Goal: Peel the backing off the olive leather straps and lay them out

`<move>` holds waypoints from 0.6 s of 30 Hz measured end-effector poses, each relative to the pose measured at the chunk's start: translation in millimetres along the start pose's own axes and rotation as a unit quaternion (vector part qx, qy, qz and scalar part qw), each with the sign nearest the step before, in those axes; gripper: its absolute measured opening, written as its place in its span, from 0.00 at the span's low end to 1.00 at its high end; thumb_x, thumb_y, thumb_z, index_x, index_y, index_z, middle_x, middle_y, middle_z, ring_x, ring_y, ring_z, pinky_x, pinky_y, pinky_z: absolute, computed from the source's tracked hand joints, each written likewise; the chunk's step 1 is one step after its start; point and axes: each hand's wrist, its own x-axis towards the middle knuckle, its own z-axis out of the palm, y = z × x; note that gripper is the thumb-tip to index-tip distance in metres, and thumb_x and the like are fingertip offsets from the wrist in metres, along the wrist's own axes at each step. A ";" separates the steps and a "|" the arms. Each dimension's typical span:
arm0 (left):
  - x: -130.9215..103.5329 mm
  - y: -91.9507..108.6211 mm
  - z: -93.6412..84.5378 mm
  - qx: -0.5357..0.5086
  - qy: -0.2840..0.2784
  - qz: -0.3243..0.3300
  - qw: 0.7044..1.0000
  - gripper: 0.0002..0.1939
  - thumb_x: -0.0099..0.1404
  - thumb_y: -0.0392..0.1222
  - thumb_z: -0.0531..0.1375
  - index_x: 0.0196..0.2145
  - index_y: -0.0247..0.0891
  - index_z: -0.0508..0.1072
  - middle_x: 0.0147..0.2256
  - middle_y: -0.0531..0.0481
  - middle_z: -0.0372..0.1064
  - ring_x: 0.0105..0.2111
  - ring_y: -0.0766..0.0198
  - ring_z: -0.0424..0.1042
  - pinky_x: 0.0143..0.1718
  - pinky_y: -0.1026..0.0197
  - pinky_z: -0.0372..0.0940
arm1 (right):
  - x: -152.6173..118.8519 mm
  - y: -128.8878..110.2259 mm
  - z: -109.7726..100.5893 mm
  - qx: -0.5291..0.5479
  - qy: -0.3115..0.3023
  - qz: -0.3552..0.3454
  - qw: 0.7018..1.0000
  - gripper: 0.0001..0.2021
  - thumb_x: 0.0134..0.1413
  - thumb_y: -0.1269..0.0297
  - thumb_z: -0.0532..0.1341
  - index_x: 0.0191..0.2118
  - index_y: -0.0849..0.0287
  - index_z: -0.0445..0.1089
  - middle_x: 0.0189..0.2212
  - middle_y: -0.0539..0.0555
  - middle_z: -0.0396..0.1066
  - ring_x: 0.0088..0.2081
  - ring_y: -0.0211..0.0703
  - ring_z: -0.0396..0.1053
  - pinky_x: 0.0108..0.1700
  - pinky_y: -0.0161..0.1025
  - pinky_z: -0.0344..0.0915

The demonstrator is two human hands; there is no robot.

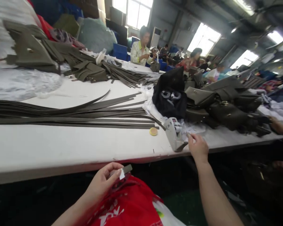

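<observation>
Holding strip [127, 169] clear of table edge [61, 171]

Here's a bright red cloth garment [134, 201] just below the left hand's [105, 178] grip, splashed with white printed lettering [108, 216]! Right of that grip, a white panel [171, 217] carries a yellow-green mark [159, 213]; behind the right hand [199, 148], a bare forearm [214, 194].

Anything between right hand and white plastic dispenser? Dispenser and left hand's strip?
Nothing visible between right hand and white plastic dispenser. Between dispenser and flat olive strip in the left hand: the white table's front edge, in this view.
</observation>
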 end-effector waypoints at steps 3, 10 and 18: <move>2.6 -0.2 9.4 0.014 -0.009 0.002 1.000 0.29 0.48 0.64 0.68 0.35 0.36 0.71 0.22 0.55 0.67 0.21 0.68 0.62 0.24 0.67 0.54 | 22.8 31.0 3.6 0.063 -0.087 0.070 0.992 0.18 0.46 0.48 0.62 0.24 0.60 0.77 0.29 0.61 0.76 0.40 0.58 0.72 0.46 0.49 0.65; 13.8 -0.7 22.8 0.006 -0.037 -0.009 0.999 0.27 0.51 0.63 0.67 0.36 0.37 0.71 0.25 0.53 0.70 0.24 0.66 0.65 0.27 0.66 0.57 | 8.7 33.7 8.4 0.185 -0.094 0.069 0.976 0.23 0.43 0.41 0.64 0.24 0.60 0.76 0.34 0.58 0.78 0.42 0.52 0.72 0.49 0.45 0.65; 46.6 -5.7 41.3 -0.041 -0.113 -0.002 0.993 0.24 0.56 0.60 0.67 0.37 0.36 0.69 0.31 0.47 0.73 0.29 0.64 0.69 0.31 0.64 0.58 | -41.3 62.9 9.1 0.242 -0.133 0.193 0.942 0.21 0.43 0.44 0.65 0.27 0.61 0.74 0.19 0.52 0.70 0.24 0.43 0.67 0.30 0.39 0.66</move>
